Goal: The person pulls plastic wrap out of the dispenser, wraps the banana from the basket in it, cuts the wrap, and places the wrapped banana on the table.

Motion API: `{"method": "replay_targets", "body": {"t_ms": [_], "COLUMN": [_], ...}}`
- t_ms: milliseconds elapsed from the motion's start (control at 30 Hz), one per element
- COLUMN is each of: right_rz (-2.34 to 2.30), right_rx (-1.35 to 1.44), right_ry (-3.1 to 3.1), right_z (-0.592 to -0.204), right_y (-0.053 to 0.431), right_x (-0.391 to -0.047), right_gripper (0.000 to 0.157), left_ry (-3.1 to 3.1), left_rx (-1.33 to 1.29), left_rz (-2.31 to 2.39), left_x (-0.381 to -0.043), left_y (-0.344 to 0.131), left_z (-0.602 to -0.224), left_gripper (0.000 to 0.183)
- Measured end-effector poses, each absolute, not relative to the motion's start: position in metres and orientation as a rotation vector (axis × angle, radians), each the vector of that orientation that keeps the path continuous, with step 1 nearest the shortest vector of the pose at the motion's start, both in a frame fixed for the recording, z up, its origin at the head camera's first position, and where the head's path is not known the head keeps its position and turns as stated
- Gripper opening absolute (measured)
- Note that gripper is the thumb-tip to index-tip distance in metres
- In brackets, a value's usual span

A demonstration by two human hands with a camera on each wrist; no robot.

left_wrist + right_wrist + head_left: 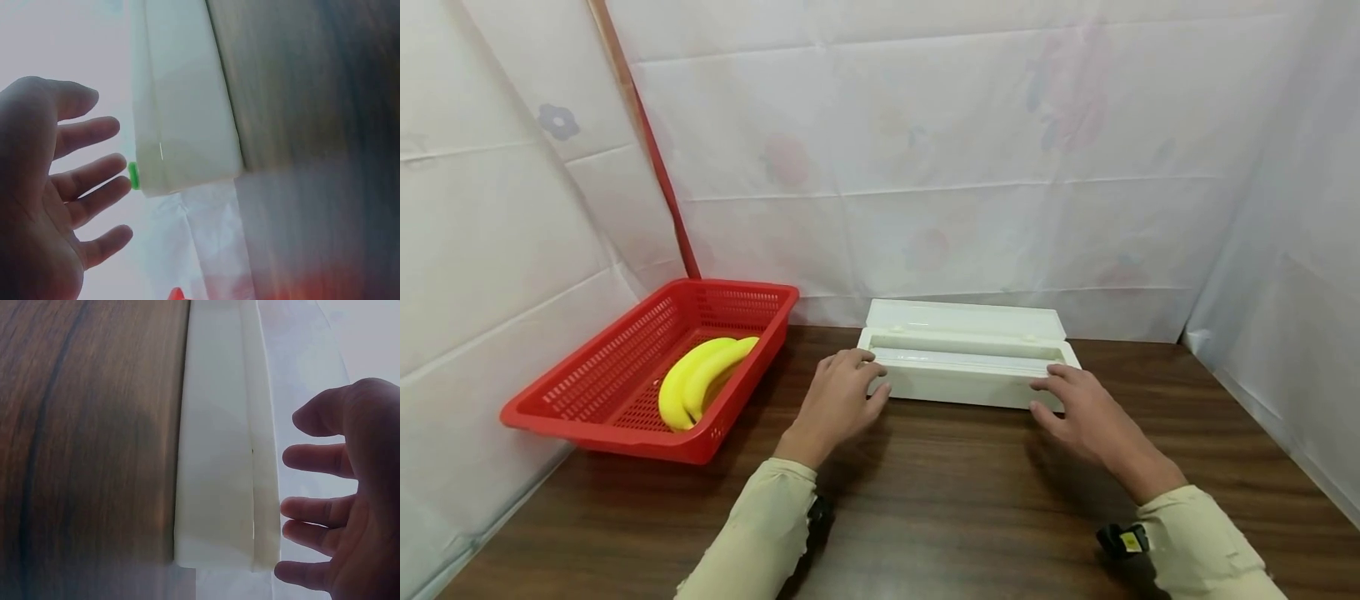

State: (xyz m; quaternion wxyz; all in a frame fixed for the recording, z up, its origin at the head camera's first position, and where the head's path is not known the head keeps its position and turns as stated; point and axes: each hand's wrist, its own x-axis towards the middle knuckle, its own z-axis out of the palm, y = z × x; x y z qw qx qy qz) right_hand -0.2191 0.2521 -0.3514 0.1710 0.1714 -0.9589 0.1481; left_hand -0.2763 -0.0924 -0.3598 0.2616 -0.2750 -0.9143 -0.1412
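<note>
Currently, white box sits at twelve o'clock on wood-grain table, lid swung open on far side, pale strip inside. Left hand at box's eight o'clock, fingers loosely extended, grasping nothing. Right hand at box's four o'clock, likewise unclenched and unladen. Contact with box: cannot tell. Green tab shows by left fingers. Red basket at ten o'clock; yellow bananas at its four o'clock.

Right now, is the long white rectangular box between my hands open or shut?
The long white rectangular box is open: the head view shows its flat white lid back behind its uncovered top.
</note>
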Motion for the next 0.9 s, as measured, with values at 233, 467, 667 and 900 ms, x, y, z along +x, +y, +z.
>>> {"method": "replay_targets", "body": {"t_ms": [233,467,667,900], "right_rz": [0.439,0.419,0.429,0.366], "right_rx": [0.477,0.469,0.47,0.47], "right_ry": [-2.688,-2.622,-2.602,-2.69], "right_z": [-0.357,-0.361,-0.365,-0.369], "right_y": [0.253,0.253,0.251,0.25], "right_x": [-0.221,-0.223,-0.225,-0.226], "right_gripper": [0.032,0.029,0.039,0.059], "left_ry": [-2.492,-2.464,-2.455,-2.57], "left_rx": [-0.719,-0.677,-0.701,-0.667], "left_rz": [-0.37,-0.397,-0.367,-0.308], "left_x": [-0.279,-0.289,-0.298,-0.302], "left_y": [-0.09,-0.085,-0.083,-0.081], "left_z": [-0.363,-0.358,-0.358,-0.365], "left_gripper": [0.02,0.026,0.036,0.047]}}
